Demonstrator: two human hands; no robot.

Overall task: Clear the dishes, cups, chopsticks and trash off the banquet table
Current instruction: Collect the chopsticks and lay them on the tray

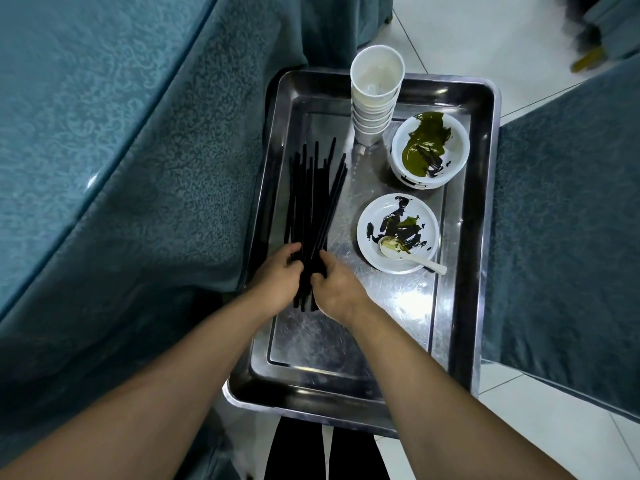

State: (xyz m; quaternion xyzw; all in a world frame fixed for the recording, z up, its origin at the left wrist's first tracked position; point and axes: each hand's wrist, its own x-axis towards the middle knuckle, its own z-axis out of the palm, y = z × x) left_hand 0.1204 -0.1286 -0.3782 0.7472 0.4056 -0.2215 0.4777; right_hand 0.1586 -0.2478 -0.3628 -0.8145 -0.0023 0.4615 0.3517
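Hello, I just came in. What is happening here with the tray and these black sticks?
A person is clearing up after a meal. Both hands, left hand and right hand, hold a bundle of black chopsticks at its near end, over the left side of a metal tray. Already on the tray are a stack of white paper cups, stacked bowls smeared with green sauce, and a dirty plate with a white spoon on it.

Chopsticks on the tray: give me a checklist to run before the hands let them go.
1. Both hands, left hand and right hand, grip the chopsticks: ok.
2. Bundle inside the tray rim: ok.
3. Bundle tidy: not ok, tips fan out.
4. Clear of the plate with the spoon: ok.
5. Cup stack upright: ok.
6. All chopsticks collected: cannot tell.
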